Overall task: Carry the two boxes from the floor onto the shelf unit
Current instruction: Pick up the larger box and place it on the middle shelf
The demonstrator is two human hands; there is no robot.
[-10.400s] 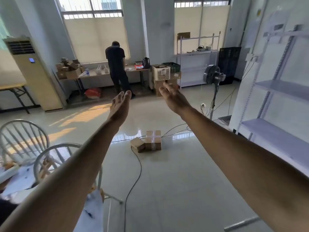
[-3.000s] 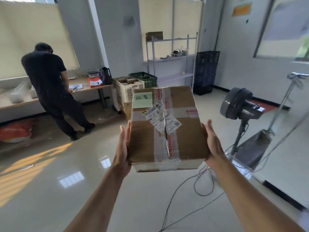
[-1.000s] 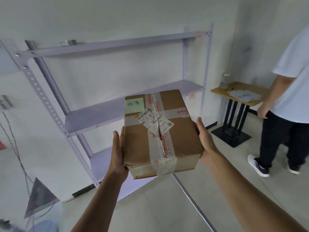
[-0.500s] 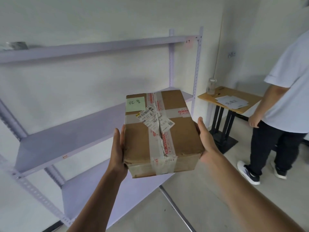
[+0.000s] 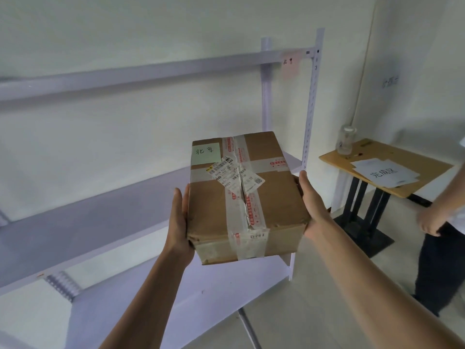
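I hold a taped brown cardboard box with a green note and a shipping label on top. My left hand presses its left side and my right hand presses its right side. The box hangs in the air in front of the pale purple shelf unit, at about the height of the middle shelf and near the unit's right end. The second box is out of view.
A small wooden table with papers and a clear bottle stands right of the shelf unit. A person in dark trousers stands at the far right. A pink note hangs on the top shelf rail.
I have come closer to the shelf unit and turned a little right, still holding the box between both hands. The standing person has slid toward the right edge.
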